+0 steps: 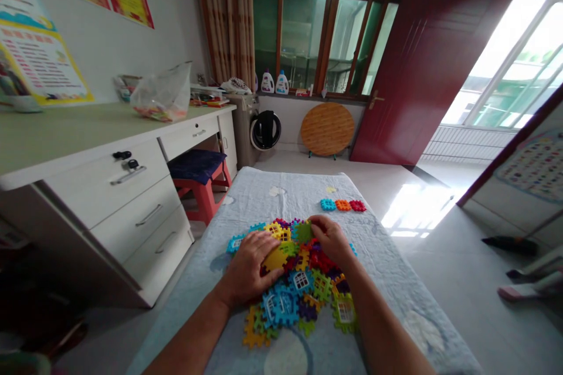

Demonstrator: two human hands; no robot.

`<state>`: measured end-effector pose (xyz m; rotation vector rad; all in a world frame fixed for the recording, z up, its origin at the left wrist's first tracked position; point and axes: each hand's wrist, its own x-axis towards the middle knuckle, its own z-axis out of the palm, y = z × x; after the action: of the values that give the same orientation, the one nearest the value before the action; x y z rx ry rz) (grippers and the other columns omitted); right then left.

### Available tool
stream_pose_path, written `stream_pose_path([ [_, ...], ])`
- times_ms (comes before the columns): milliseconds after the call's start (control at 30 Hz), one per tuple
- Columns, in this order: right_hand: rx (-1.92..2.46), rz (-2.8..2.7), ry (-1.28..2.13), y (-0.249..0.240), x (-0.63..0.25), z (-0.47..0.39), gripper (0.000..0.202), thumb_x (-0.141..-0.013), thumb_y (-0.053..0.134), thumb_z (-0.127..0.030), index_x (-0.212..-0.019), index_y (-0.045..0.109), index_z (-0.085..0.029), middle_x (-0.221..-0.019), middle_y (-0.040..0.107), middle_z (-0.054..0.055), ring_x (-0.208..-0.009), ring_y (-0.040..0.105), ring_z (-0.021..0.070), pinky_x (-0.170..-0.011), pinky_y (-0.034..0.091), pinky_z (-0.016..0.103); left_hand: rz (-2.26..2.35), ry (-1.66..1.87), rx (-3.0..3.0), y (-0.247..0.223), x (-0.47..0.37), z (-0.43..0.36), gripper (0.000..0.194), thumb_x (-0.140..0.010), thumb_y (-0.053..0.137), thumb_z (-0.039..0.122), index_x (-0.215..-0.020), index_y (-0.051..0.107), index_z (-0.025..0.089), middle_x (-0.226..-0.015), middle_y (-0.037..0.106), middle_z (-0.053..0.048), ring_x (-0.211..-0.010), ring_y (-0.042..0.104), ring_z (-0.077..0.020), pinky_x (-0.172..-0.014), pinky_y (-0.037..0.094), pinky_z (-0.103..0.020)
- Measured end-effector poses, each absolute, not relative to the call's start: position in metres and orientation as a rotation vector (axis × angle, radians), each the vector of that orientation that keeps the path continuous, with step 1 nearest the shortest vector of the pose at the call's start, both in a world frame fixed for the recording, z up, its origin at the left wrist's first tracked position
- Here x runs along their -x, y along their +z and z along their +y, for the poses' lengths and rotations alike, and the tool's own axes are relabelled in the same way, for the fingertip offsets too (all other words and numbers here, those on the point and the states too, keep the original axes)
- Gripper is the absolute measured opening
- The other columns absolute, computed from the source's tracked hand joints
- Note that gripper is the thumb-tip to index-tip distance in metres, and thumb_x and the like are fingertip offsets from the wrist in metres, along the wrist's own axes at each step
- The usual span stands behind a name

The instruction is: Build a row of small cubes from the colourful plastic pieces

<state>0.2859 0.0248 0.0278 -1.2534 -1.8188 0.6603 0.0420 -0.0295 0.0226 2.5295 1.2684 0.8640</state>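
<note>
A heap of colourful plastic interlocking blocks (281,304) with notched edges lies on the cloth-covered table before me. My left hand (251,263) rests on its left side, thumb and fingers apart around a yellow block (275,259); whether it grips that block is not clear. At the far right of the heap, my right hand (331,238) has its fingertips bent against a green block (303,232) and pinches its edge. Beyond the heap, a row of joined blocks (343,205), blue, orange and red, lies on the cloth.
The table wears a pale blue cloth (290,187). To the left stand a white desk (145,187) with drawers and a red stool (200,187) with a dark cushion. A washing machine (246,129), a round wooden board (328,129) and a red door (422,70) are farther back.
</note>
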Motion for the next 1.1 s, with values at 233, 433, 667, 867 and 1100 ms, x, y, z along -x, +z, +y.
stream_pose_path([
  [233, 1.471, -1.814, 0.576, 0.026, -0.3, 0.027, 0.024, -0.08, 0.048, -0.028, -0.097, 0.062, -0.019, -0.074, 0.061, 0.001, -0.063, 0.053, 0.0138, -0.063, 0.044, 0.027, 1.323, 1.007, -2.229, 0.019, -0.041, -0.026, 0.032, -0.08, 0.055, 0.035, -0.109, 0.06, 0.024, -0.108, 0.064, -0.007, -0.102, 0.058, -0.0219, -0.093, 0.045, -0.038],
  [433, 1.333, -2.072, 0.276, 0.042, -0.287, 0.013, 0.022, -0.078, 0.055, -0.027, -0.098, 0.064, -0.024, -0.105, 0.063, 0.004, -0.1, 0.05, 0.0206, -0.094, 0.034, 0.037, 1.266, 1.134, -1.71, 0.025, -0.035, -0.023, 0.028, -0.081, 0.053, 0.035, -0.103, 0.06, 0.019, -0.089, 0.066, -0.003, -0.081, 0.061, -0.0166, -0.073, 0.049, -0.027],
  [667, 1.16, -2.416, 0.344, 0.041, -0.253, 0.0, 0.025, -0.076, 0.06, -0.033, -0.099, 0.062, -0.023, -0.096, 0.064, 0.004, -0.1, 0.048, 0.0227, -0.091, 0.032, 0.039, 1.218, 1.298, -1.447, 0.015, -0.021, -0.011, 0.031, -0.082, 0.051, 0.038, -0.104, 0.057, 0.017, -0.086, 0.065, -0.003, -0.074, 0.061, -0.0158, -0.068, 0.05, -0.028],
  [867, 1.148, -2.357, 0.357, 0.033, -0.255, 0.001, 0.038, -0.07, 0.058, -0.017, -0.108, 0.058, -0.023, -0.096, 0.064, 0.003, -0.095, 0.053, 0.0196, -0.089, 0.032, 0.035, 1.427, 1.309, -1.768, 0.014, -0.016, -0.007, 0.025, -0.082, 0.05, 0.034, -0.099, 0.06, 0.019, -0.099, 0.063, -0.005, -0.095, 0.059, -0.0193, -0.086, 0.047, -0.032],
  [1100, 1.09, -2.259, 0.473, 0.035, -0.261, -0.001, 0.028, -0.072, 0.05, -0.012, -0.096, 0.061, -0.023, -0.089, 0.065, 0.002, -0.087, 0.057, 0.017, -0.086, 0.036, 0.034, 1.48, 1.317, -1.958, 0.018, -0.016, -0.009, 0.022, -0.083, 0.048, 0.029, -0.097, 0.061, 0.019, -0.102, 0.061, -0.005, -0.098, 0.057, -0.0188, -0.086, 0.047, -0.031],
])
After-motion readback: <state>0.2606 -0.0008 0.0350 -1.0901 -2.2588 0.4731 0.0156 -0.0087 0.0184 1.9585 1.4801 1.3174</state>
